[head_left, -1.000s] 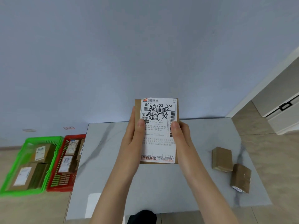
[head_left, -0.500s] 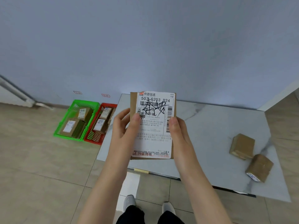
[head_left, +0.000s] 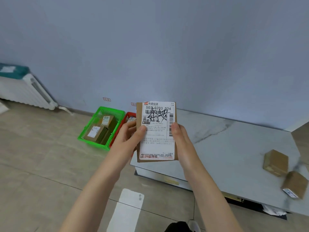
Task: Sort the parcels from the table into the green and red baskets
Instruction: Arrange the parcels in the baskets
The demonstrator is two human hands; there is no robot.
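A flat brown parcel (head_left: 157, 131) with a white shipping label faces me, held upright in front of the table's left end. My left hand (head_left: 128, 134) grips its left edge and my right hand (head_left: 179, 136) grips its right edge, thumbs on the label. On the floor to the left, a green basket (head_left: 87, 137) holds several labelled parcels. The red basket (head_left: 127, 115) beside it is mostly hidden behind my left hand and the parcel. Two small brown parcels (head_left: 275, 162) (head_left: 295, 185) lie at the right end of the marble table (head_left: 225, 148).
A white radiator (head_left: 25, 91) stands against the wall at far left. A white sheet (head_left: 127, 210) lies on the tiled floor near my feet. Crumpled paper (head_left: 272, 210) shows under the table's front edge.
My view has swung left and back from the table, bringing the radiator into sight. The baskets now sit closer to the held parcel. Both hands keep the same grip on it.
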